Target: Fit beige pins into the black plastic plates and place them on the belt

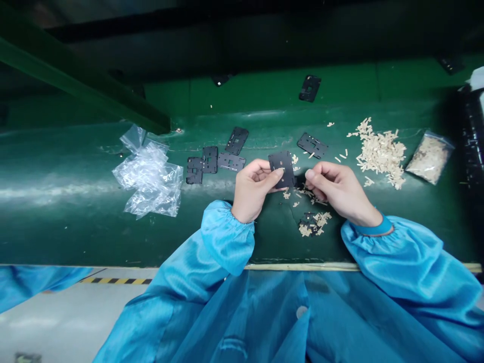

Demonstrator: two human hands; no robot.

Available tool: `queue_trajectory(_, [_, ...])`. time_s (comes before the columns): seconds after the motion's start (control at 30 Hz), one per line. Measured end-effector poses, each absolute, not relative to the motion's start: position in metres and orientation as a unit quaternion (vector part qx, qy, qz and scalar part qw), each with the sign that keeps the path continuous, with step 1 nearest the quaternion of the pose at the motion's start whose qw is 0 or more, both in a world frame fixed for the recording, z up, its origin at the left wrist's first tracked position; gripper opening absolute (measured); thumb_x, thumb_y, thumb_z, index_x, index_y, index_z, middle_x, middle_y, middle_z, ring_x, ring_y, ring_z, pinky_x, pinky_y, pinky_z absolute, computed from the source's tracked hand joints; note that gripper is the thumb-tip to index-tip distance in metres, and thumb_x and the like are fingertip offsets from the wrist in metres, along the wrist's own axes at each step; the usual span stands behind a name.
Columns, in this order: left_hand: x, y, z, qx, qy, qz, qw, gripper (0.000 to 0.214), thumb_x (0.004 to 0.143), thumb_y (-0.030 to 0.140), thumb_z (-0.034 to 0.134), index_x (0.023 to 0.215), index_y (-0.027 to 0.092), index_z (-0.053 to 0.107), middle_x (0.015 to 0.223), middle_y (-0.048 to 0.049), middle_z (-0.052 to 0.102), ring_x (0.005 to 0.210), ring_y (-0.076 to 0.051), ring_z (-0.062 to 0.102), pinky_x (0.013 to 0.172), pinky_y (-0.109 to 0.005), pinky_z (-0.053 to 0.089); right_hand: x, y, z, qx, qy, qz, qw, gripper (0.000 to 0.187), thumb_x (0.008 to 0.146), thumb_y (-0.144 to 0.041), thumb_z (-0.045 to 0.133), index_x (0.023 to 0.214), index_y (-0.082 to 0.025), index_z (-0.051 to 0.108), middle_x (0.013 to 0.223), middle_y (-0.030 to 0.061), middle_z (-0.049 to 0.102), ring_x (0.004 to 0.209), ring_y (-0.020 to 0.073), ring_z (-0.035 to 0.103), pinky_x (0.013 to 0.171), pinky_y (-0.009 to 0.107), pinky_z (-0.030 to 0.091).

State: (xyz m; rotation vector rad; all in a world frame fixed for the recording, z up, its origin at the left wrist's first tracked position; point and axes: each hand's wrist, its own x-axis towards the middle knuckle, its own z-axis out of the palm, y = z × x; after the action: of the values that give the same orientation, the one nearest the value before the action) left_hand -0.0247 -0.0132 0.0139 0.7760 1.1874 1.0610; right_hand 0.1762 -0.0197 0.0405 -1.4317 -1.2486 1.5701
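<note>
My left hand [253,189] pinches a flat black plastic plate [282,169] with small cut-outs, holding it upright above the green belt. My right hand [336,189] is closed beside the plate's lower right edge, fingers curled; whether it holds something small I cannot make out. Small beige pieces [313,224] lie scattered under both hands. Both arms wear blue sleeves.
Several more black plates [217,160] lie on the green belt [68,201], one at the right [312,145] and one farther back [310,88]. A pile of beige pieces [381,151] and a filled bag [429,157] sit right. Crumpled clear bags [151,174] lie left.
</note>
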Motion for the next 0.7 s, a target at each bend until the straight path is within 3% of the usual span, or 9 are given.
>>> queue_trajectory(0.27, [-0.0242,-0.0135,0.0154,0.34,0.507,0.458,0.646,0.041,0.069,0.05,0.088,0.083,0.021,0.063,0.07,0.0038,0.068,0.062,-0.011,0.068,0.057,-0.022,0.063,0.1701,-0.022,0.0376,-0.52,-0.472,0.619,0.351,0.038,0.084,-0.054,0.079,0.081,-0.02,0.062,0.06,-0.0048,0.053,0.049,0.0088,0.042,0.047,0.025,0.032])
queue_trajectory(0.7, [-0.0253,-0.0159,0.0168,0.334,0.491,0.451,0.667,0.04,0.069,0.048,0.089,0.085,0.02,0.066,0.074,0.0021,0.072,0.064,-0.011,0.07,0.058,-0.022,0.065,0.1684,-0.0219,0.0335,-0.47,-0.459,0.673,0.34,0.032,0.088,-0.046,0.076,0.08,-0.019,0.06,0.06,-0.0058,0.05,0.052,0.0086,0.04,0.05,0.025,0.03])
